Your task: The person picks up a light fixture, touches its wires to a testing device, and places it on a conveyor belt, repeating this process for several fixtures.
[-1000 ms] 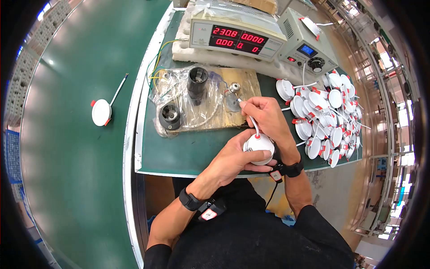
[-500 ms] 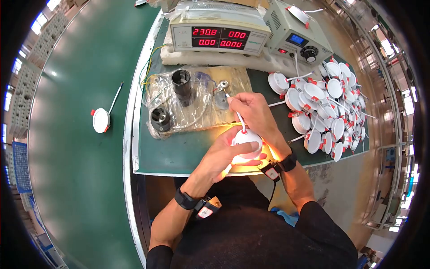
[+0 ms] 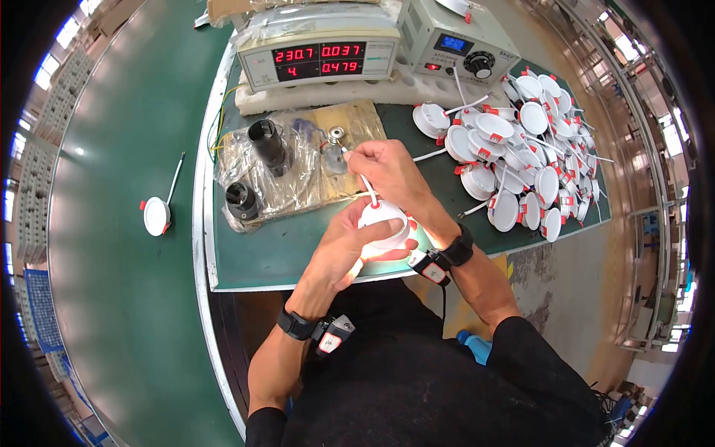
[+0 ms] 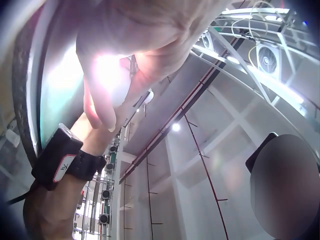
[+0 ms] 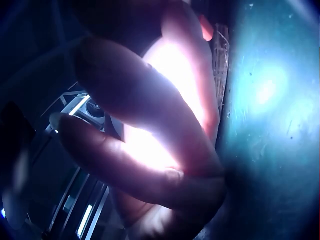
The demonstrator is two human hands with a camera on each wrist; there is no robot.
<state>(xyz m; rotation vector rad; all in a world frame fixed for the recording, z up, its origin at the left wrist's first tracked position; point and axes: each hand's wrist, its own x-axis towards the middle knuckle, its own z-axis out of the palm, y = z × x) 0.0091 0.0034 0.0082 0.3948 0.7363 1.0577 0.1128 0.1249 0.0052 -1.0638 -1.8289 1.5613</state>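
Observation:
My left hand [image 3: 335, 249] grips a round white downlight [image 3: 382, 216], its thumb across the back and its fingers beneath. The lamp is lit: white light glares between the fingers in the right wrist view [image 5: 175, 62], and the left wrist view shows the same glow. Close to the cable's end, my right hand [image 3: 393, 175] pinches the white cable [image 3: 368, 188] between thumb and finger. The cable tip is right at a round metal contact [image 3: 337, 134] on the wooden board [image 3: 346, 115]; fingers partly hide it.
Two black sockets [image 3: 269, 145] stand on the plastic-wrapped board. Behind it are a power meter [image 3: 320, 59] with red digits and a grey supply box [image 3: 454, 48] with a knob. Many white downlights [image 3: 514, 149] are heaped at right; one lone downlight [image 3: 156, 216] lies on the left green surface.
The held downlight went from dark to a warm orange glow, then to white light. The meter's zero readings now show 0.037 and 0.479. The hands keep their holds; the camera view has shifted.

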